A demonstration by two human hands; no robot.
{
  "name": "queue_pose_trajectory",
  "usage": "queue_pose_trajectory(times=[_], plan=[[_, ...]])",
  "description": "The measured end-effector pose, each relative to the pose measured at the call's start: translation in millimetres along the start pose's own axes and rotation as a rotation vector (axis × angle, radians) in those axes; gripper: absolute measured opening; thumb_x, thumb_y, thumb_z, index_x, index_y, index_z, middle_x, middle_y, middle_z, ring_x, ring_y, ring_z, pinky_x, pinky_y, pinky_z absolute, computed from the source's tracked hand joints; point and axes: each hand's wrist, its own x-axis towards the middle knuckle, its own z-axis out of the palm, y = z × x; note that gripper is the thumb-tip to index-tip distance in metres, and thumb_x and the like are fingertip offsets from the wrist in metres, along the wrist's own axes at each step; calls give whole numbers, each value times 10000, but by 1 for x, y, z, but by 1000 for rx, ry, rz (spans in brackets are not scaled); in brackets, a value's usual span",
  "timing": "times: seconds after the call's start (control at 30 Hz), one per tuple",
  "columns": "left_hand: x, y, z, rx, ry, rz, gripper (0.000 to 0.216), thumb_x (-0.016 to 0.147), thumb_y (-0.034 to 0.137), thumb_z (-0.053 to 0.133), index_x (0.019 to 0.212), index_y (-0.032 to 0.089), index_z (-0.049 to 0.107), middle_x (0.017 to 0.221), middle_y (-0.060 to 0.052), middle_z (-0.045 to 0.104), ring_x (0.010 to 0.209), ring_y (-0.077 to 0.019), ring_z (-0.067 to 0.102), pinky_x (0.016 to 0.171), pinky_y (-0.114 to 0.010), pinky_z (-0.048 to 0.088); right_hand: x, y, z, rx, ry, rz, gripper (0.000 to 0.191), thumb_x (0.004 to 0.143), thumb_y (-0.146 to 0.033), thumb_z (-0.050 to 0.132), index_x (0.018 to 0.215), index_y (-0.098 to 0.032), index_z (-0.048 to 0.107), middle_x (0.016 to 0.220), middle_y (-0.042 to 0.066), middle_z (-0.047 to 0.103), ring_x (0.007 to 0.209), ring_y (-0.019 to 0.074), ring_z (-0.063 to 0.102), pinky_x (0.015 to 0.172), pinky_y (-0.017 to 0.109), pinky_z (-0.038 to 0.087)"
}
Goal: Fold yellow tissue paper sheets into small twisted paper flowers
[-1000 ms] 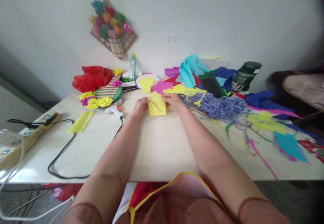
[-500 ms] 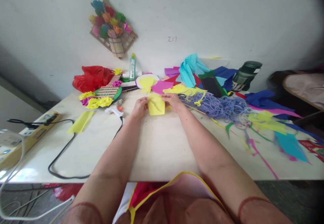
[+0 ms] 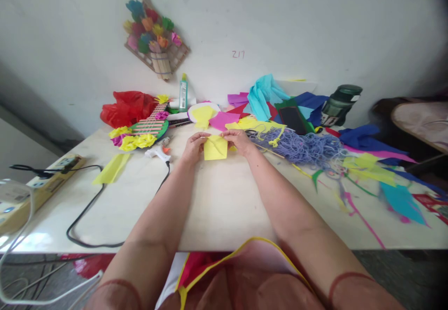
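A small square of yellow crepe paper hangs between my two hands, creased across its middle. My left hand pinches its upper left corner between thumb and fingers. At the upper right corner, my right hand grips it the same way. Just left of my left hand lies a white glue gun with an orange nozzle part. Beyond my hands are a pink paper piece and a white disc with yellow paper. Purple yarn lies tangled to the right of my right hand.
A decorated guitar shape, a red plastic bag and a glue bottle stand at the back left. On the left are a power strip and a yellow strip. A phone and dark green bottle are back right.
The top edge of the yellow paper has dipped slightly between my fingers, and the sheet has shifted a touch left. Both hands keep their grip.
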Motion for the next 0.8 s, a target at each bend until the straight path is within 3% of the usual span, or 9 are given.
queue_pose_trajectory(times=[0.27, 0.43, 0.63, 0.8], plan=[[1, -1, 0, -2, 26, 5, 150, 566, 192, 602, 709, 155, 626, 513, 13, 556, 462, -96, 505, 419, -198, 337, -1, -2, -2, 29, -66, -16, 181, 598, -239, 539, 683, -119, 646, 572, 14, 597, 475, 126, 530, 465, 257, 424], [3, -2, 0, 25, 36, -9, 151, 582, 230, 595, 708, 155, 635, 529, -4, 576, 493, -118, 530, 434, -215, 358, -2, -2, 0, -45, -17, -19, 240, 602, -356, 636, 669, -126, 628, 572, 11, 591, 487, 114, 529, 455, 233, 407], [0, -2, 1, 53, -5, -7, 229, 568, 243, 618, 779, 154, 621, 582, -8, 600, 511, -127, 535, 468, -230, 378, 0, 5, 1, -127, -14, -53, 181, 589, -266, 657, 711, -139, 618, 575, -15, 593, 495, 89, 520, 466, 205, 408], [-5, 2, 2, 103, -60, 36, 312, 592, 217, 600, 899, 158, 601, 490, 48, 514, 398, -71, 414, 431, -203, 305, 2, 6, 0, -126, -25, -58, 308, 600, -172, 643, 907, -161, 612, 587, -24, 600, 501, 91, 534, 464, 204, 423]])
